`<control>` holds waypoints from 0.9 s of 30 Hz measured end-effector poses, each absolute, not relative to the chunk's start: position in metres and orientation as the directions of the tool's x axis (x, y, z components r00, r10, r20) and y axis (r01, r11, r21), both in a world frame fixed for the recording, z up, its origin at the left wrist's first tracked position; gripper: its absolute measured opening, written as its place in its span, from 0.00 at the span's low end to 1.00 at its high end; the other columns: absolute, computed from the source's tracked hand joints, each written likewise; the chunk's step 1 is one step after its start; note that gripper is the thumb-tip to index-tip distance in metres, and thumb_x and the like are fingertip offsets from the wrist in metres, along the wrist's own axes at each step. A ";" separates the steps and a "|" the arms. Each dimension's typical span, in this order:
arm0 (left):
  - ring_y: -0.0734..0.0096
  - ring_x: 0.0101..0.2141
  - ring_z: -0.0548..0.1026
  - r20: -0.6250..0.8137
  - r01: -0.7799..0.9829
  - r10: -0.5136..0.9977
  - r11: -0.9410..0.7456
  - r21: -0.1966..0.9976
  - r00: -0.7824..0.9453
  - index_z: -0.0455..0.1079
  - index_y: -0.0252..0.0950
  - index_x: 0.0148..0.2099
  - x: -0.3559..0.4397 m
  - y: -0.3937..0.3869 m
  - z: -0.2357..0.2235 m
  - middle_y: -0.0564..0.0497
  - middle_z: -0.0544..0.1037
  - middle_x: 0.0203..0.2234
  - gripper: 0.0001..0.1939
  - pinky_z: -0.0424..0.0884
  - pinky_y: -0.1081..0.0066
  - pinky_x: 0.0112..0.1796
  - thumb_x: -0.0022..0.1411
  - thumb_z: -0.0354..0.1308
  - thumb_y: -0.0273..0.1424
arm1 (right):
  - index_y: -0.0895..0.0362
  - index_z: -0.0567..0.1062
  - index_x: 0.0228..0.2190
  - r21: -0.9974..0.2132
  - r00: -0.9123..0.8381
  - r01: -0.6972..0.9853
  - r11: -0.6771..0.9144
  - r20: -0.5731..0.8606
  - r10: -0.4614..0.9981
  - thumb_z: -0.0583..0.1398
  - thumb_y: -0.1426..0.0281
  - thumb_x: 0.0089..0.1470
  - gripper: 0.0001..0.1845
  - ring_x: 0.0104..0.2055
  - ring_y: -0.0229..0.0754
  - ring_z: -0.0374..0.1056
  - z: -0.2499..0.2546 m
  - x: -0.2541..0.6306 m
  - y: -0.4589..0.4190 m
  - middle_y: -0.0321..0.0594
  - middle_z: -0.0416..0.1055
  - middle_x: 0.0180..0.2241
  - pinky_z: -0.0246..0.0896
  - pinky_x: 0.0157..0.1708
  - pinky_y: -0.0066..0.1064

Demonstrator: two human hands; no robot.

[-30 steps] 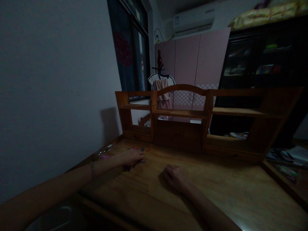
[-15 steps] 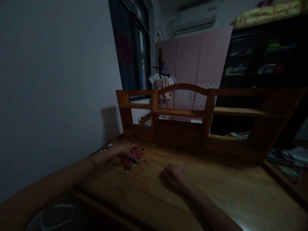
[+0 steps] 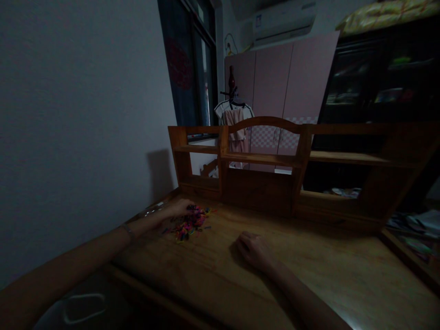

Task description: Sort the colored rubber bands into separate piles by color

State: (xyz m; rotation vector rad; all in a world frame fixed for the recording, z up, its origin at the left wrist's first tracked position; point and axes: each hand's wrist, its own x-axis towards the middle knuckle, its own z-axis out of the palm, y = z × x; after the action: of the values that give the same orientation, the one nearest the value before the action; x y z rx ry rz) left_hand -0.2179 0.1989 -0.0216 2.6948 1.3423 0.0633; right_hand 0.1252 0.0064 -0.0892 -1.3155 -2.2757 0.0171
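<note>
A loose pile of small, thin, colourful bands (image 3: 191,222), mostly pink, yellow and dark, lies on the wooden desk (image 3: 220,256) toward its left side. At the back left edge of this pile is my left hand (image 3: 180,207), its fingers drawn together on a dark bunch of the bands. The exact kind of bands is too small and dim to tell. My right hand (image 3: 253,250) rests on the desktop to the right of the pile, apart from it. Its fingers are curled in, and nothing shows in them.
A wooden shelf unit (image 3: 261,159) stands along the desk's back edge. The white wall (image 3: 103,114) borders the left side. A pale, rounded object with a handle-like outline (image 3: 84,309) is below the front left edge. Papers (image 3: 426,224) lie beyond the right edge.
My left hand's spread fingers have closed at the pile, and the hand has drawn back slightly to its far left edge. My right hand stays in place. The view has shifted a little.
</note>
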 end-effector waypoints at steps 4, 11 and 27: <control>0.66 0.47 0.73 -0.046 0.746 0.749 -0.648 0.158 0.661 0.71 0.37 0.52 -0.214 0.204 -0.010 0.49 0.76 0.47 0.22 0.64 0.72 0.48 0.55 0.51 0.23 | 0.57 0.70 0.31 -0.262 -0.398 0.813 0.520 0.402 0.825 0.50 0.68 0.64 0.13 0.33 0.37 0.67 -0.086 0.125 0.005 0.41 0.71 0.32 0.53 0.32 0.26; 0.59 0.48 0.70 -0.189 0.710 0.685 -0.691 0.134 0.703 0.65 0.35 0.58 -0.195 0.182 -0.020 0.43 0.72 0.51 0.31 0.66 0.70 0.47 0.53 0.61 0.40 | 0.57 0.71 0.31 -0.254 -0.400 0.819 0.515 0.393 0.828 0.49 0.67 0.64 0.14 0.33 0.37 0.68 -0.086 0.125 0.005 0.41 0.71 0.33 0.53 0.32 0.26; 0.70 0.32 0.73 -0.176 0.781 0.765 -0.624 0.033 0.619 0.74 0.35 0.41 -0.200 0.196 0.009 0.50 0.78 0.33 0.13 0.65 0.76 0.32 0.56 0.56 0.37 | 0.57 0.70 0.32 -0.272 -0.404 0.805 0.528 0.401 0.822 0.49 0.68 0.64 0.13 0.34 0.37 0.67 -0.089 0.126 0.006 0.41 0.71 0.33 0.52 0.33 0.26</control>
State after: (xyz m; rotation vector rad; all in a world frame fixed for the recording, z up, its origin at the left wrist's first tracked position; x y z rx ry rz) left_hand -0.2000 0.1958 0.0094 2.7303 1.3077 -0.2211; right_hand 0.1259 0.0063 -0.0886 -1.3222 -2.2807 0.0478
